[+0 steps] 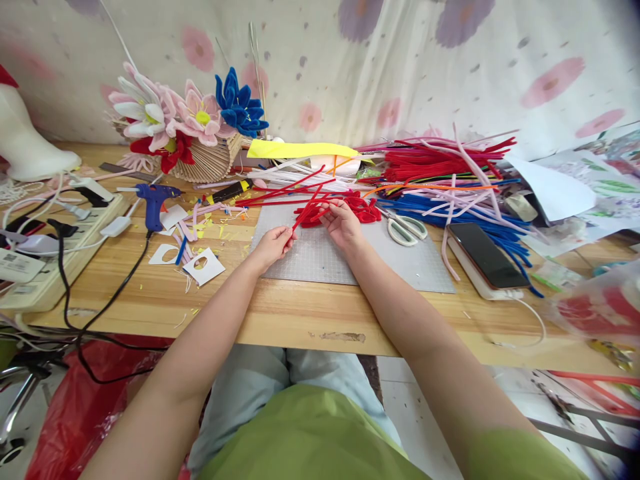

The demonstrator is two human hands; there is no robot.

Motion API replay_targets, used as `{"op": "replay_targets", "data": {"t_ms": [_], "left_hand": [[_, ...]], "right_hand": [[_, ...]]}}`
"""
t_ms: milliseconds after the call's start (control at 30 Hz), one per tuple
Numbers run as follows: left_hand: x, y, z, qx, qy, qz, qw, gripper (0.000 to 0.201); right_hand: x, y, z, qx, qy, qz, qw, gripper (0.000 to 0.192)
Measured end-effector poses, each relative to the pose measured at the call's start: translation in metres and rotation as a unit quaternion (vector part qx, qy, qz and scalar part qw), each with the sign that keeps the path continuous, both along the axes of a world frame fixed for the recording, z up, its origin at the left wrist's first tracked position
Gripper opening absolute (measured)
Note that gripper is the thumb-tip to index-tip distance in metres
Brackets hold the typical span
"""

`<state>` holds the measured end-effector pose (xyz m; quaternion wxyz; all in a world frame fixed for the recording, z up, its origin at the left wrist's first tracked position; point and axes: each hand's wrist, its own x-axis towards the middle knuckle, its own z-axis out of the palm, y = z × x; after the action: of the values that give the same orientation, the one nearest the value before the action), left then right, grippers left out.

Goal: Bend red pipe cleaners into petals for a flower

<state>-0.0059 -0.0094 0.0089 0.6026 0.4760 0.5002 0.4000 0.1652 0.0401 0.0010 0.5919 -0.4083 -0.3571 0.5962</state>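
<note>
Past our green lap (320, 433), our left hand (273, 245) pinches a red pipe cleaner (306, 208) over the grey mat (340, 260); our right hand (341, 223) grasps its far end. We keep both grips snug.

No text, label or number is legible anywhere.

mat: cutting mat (320, 257) sits mid-table (280, 313), both hands on it
hands: left hand (273, 245) just left of the right hand (343, 223), a pipe cleaner (306, 212) running between them
scissors: scissors (406, 229) right of the right hand, on the mat
phone: phone (481, 255) further right, off the mat
glue gun: glue gun (154, 200) left of the mat
power strip: power strip (55, 250) at the far left edge
flowers: flower basket (200, 143) behind the glue gun, by the wall
</note>
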Motion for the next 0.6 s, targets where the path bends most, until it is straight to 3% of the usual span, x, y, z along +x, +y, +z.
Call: {"op": "replay_targets", "data": {"t_ms": [100,267,367,600], "left_hand": [[-0.001,0.000,-0.001,0.000,-0.006,-0.015,1.000,0.022],[-0.007,0.004,-0.002,-0.001,-0.075,-0.006,0.997,0.025],[-0.010,0.005,-0.003,-0.002,-0.091,-0.018,0.996,0.025],[-0.007,0.004,-0.003,-0.012,-0.040,-0.009,0.999,0.022]], "right_hand": [[0.000,0.003,-0.003,0.003,-0.020,-0.009,1.000,0.011],[0.010,0.018,-0.016,-0.010,-0.070,-0.081,0.994,0.014],[0.013,0.020,-0.019,-0.019,-0.116,-0.083,0.990,0.019],[0.012,0.010,-0.007,0.043,-0.059,-0.032,0.997,0.021]]}}
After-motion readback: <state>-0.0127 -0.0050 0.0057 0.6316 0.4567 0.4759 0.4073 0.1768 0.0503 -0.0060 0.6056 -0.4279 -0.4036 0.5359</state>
